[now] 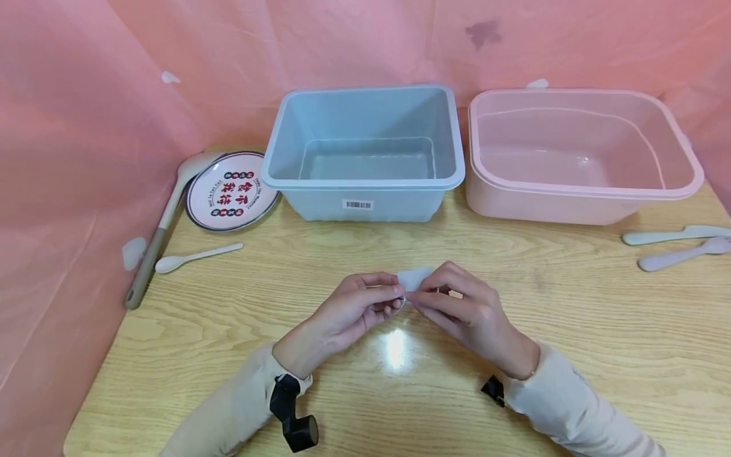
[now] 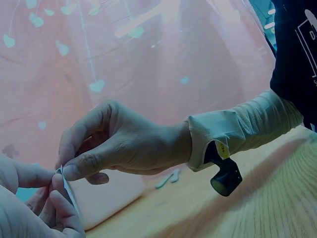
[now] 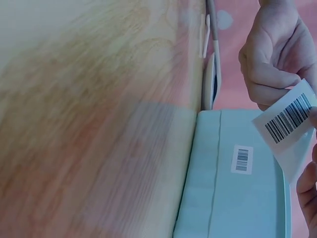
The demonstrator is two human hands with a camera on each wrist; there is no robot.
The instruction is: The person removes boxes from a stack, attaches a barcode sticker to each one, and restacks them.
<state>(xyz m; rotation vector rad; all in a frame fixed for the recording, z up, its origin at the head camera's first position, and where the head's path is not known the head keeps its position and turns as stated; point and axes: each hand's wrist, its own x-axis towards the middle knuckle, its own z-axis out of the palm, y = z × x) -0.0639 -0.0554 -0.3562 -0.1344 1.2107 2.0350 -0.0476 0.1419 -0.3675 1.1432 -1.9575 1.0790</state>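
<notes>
A small white barcode label [image 1: 414,278] is held between both hands above the middle of the table. Its printed bars face the right wrist camera, where the folded or bent label [image 3: 288,121] shows most fully. My left hand [image 1: 356,311] pinches one edge between thumb and fingers. On the other side my right hand [image 1: 465,311] pinches it with thumb and index finger. In the left wrist view, the fingertips of the right hand [image 2: 114,144] meet those of the left hand [image 2: 29,203] at the label's edge.
Behind the hands stand a blue basin [image 1: 368,202] with its own barcode sticker and a pink basin [image 1: 542,204]. Leftward lie a printed plate [image 1: 200,193], a ladle [image 1: 153,257] and a small spoon [image 1: 197,256]. A knife [image 1: 657,237] and fork [image 1: 674,257] lie far right.
</notes>
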